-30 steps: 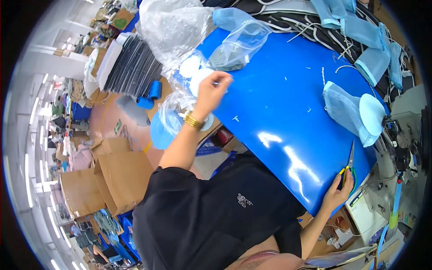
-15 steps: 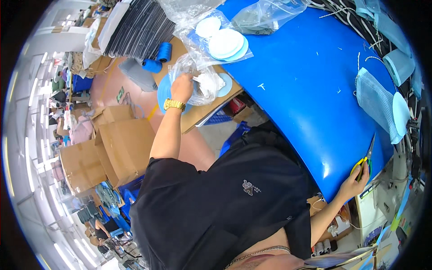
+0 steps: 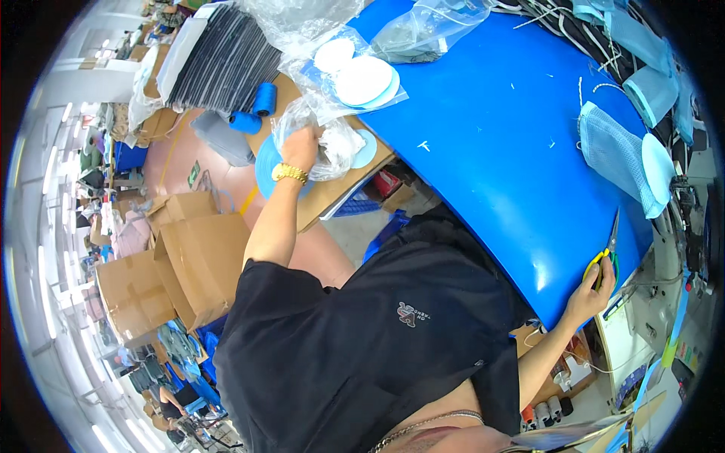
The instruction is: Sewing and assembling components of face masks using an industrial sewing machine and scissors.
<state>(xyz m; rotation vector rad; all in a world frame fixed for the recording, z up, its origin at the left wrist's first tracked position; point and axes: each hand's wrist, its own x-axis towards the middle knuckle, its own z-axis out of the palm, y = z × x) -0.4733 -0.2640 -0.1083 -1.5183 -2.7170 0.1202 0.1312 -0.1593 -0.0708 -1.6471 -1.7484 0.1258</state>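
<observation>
My left hand (image 3: pixel 300 148), a gold watch on its wrist, is closed on a crumpled clear plastic bag (image 3: pixel 330 155) at the left end of the work area. Beneath the bag, a flat light blue roll (image 3: pixel 266 167) and a pale blue disc (image 3: pixel 365 148) lie on a brown board (image 3: pixel 321 209). Over at the right, my right hand (image 3: pixel 591 294) grips scissors (image 3: pixel 612 235) by their yellow and green handles, blades pointing away from me over the blue tabletop (image 3: pixel 483 162). Beyond them lies a light blue mesh piece (image 3: pixel 613 158) with a pale disc (image 3: pixel 658 175) against it.
White and pale blue discs (image 3: pixel 365 81) rest on clear plastic at the table's far left. Two blue thread spools (image 3: pixel 264 99) stand beside a stack of dark sheets (image 3: pixel 223 64). Cardboard boxes (image 3: pixel 200 260) are on the floor at left. White cords (image 3: pixel 563 26) run along the far right.
The whole view has shifted slightly, so the table and bag sit a little further left. Both hands keep their holds on the plastic bag and the scissors.
</observation>
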